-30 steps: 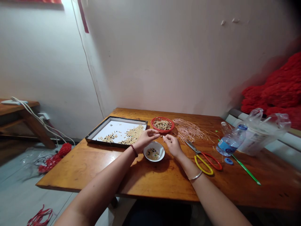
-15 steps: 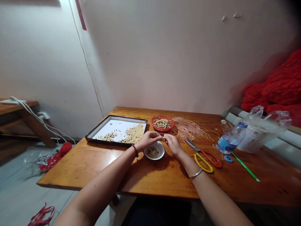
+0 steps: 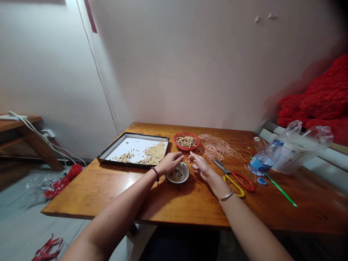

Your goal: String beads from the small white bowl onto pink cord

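Observation:
Over the back left rim of a small white bowl [image 3: 186, 176], my left hand [image 3: 172, 163] is closed, its fingertips pressed together on what looks like a thin beaded string. A few tiny pale beads [image 3: 186, 161] show in the gap between my hands. My right hand [image 3: 201, 167] is just right of the bowl, fingers apart and slightly curled, with nothing clearly visible in them. Loose beads [image 3: 176, 175], mostly pale yellow with some dark ones, lie in the bowl. Behind my hands stands a red basket [image 3: 187, 148] holding strung beads [image 3: 186, 140].
A black-edged tray [image 3: 127, 139] of loose beads lies left. Pink cords [image 3: 217, 146] spread at the back right. Scissors [image 3: 235, 179], a blue bottle cap [image 3: 261, 181], a water bottle [image 3: 266, 159], a green stick [image 3: 281, 189] and a bagged tub [image 3: 290, 154] are on the right.
My hands have drawn slightly apart. My right hand's fingers have opened and moved off from the left fingertips. The view has shifted a little.

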Available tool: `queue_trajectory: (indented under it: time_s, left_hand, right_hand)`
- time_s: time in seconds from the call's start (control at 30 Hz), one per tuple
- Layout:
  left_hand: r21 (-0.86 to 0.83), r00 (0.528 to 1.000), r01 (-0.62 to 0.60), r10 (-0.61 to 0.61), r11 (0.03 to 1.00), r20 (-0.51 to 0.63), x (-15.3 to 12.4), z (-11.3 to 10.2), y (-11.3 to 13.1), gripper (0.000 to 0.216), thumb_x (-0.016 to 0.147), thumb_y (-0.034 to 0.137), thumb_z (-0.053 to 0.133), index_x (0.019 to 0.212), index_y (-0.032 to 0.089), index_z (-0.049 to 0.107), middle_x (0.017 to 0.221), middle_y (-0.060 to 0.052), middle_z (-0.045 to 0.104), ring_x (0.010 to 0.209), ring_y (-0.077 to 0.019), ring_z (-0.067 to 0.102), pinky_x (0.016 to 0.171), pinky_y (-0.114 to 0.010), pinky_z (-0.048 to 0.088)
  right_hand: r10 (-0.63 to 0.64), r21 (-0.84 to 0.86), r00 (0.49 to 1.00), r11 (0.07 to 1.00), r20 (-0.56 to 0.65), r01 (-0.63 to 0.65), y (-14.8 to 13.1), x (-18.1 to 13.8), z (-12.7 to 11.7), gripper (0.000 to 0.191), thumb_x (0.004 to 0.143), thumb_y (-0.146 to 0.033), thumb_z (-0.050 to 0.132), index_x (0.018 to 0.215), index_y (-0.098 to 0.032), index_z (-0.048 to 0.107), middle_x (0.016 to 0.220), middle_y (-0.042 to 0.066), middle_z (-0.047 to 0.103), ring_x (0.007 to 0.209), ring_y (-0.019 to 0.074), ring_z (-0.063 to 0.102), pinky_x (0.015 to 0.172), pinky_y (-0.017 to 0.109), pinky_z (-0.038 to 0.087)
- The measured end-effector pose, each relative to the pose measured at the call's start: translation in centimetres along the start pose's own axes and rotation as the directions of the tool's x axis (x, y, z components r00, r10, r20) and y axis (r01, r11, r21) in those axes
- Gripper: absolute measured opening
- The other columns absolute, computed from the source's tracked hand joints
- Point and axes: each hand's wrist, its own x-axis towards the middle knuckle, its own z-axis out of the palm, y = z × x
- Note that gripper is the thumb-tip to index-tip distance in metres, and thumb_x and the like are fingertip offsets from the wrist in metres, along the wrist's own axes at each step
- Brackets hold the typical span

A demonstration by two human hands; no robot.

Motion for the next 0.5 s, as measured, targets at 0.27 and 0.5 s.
queue_trajectory:
  time_s: [0.27, 0.5]
  left_hand:
    - [0.194, 0.998, 0.041, -0.029, 0.980, -0.062, -0.1, 0.6, -0.2, 0.039, 0.093, 0.045, 0.032, 0.088, 0.018, 0.060, 0.074, -0.004, 0.063, 0.063, -0.0160, 0.053, 0.059, -0.025, 0.034]
    - [0.545, 0.992, 0.106, -0.126, 0.831, 0.000, -0.8, -0.2, -0.1, 0.029, 0.085, 0.043, 0.050, 0.088, 0.020, 0.067, 0.080, -0.010, 0.068, 0.072, -0.0222, 0.062, 0.064, -0.028, 0.038]
  right_hand:
    - [-0.041, -0.079, 0.980, 0.995, 0.192, 0.057, 0.8, 0.3, 0.4, 0.034, 0.071, -0.049, 0.065, 0.071, -0.019, 0.049, 0.046, -0.010, 0.033, 0.036, 0.0028, 0.018, 0.036, 0.020, 0.009]
    - [-0.039, -0.011, 0.995, 0.999, -0.097, 0.038, 0.6, 1.1, -0.6, 0.029, 0.074, -0.044, 0.061, 0.073, -0.019, 0.046, 0.044, -0.013, 0.023, 0.034, 0.0023, 0.014, 0.036, 0.017, 0.007]
